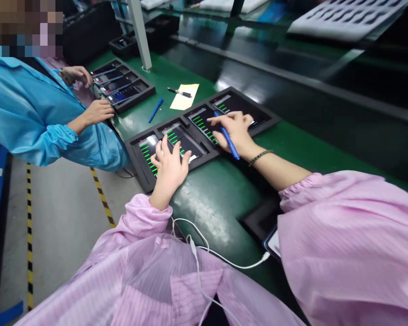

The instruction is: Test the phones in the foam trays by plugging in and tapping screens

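Observation:
A long dark foam tray lies on the green bench, holding several smartphones with green bars on their lit screens. My left hand is spread over the two nearer-left phones; its fingertips are over the second phone, and whether they touch the glass I cannot tell. In my right hand a blue pen is tucked between thumb and palm, slanting down toward the wrist. The right index finger points at the third phone, at or just above its screen. The fourth phone is partly behind that hand.
On the left, a co-worker in a blue smock handles another phone tray. A second blue pen and a black pen on yellow paper lie between. A white cable runs to a phone by my right sleeve.

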{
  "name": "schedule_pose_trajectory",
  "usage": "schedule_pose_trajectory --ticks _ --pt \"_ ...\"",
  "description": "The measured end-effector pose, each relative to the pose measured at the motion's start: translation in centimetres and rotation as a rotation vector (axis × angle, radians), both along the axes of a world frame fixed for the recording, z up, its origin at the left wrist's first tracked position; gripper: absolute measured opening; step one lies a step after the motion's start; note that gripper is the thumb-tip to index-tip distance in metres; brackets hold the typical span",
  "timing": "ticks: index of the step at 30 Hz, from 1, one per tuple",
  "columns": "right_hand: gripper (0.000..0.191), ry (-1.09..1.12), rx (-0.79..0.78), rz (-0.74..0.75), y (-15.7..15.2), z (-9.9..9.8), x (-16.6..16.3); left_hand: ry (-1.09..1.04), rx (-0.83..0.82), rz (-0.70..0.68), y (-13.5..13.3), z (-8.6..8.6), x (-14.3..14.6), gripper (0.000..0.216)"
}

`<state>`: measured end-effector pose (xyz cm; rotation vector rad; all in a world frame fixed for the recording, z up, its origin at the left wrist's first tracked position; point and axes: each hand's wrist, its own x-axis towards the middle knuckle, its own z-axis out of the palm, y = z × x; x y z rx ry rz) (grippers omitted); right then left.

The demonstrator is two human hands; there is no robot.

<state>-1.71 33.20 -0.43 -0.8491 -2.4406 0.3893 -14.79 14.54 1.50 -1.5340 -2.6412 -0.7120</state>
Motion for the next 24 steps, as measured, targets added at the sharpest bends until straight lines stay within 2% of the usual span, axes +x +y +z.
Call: schedule_pose_trajectory --ticks 2,4,10,12,17,20,24 --pt "0.036 -0.031 0.031 -0.041 1.6 0.0 1.1 0.003 0.015 0.013 0.1 -0.3 0.2 0.056" --pt "0.034 -0.056 0.046 -0.021 2.5 -0.2 1.9 0.008 0.019 0.017 0.0 -0.3 0.4 0.057" --pt "0.036 -0.111 0.054 0.105 2.6 -0.6 1.7 0.030 -0.029 0.025 -0.1 -0.1 0.5 0.061" --pt "0.037 -0.096 0.042 0.058 2.9 -0.6 1.5 0.036 -0.029 0.027 -0.1 -0.2 0.4 0.061" --pt "0.041 0.014 -0.006 -0.208 5.1 -0.2 1.4 0.046 -0.016 0.013 -0.1 -0.7 0.2 0.060" --pt "0.038 0.002 -0.019 -0.245 6.6 -0.4 1.2 0.062 -0.028 0.010 -0.1 -0.3 0.4 0.059" --pt "0.038 -0.051 -0.022 -0.208 7.7 -0.8 0.8 0.112 -0.158 0.056 -0.2 0.8 0.9 0.054"
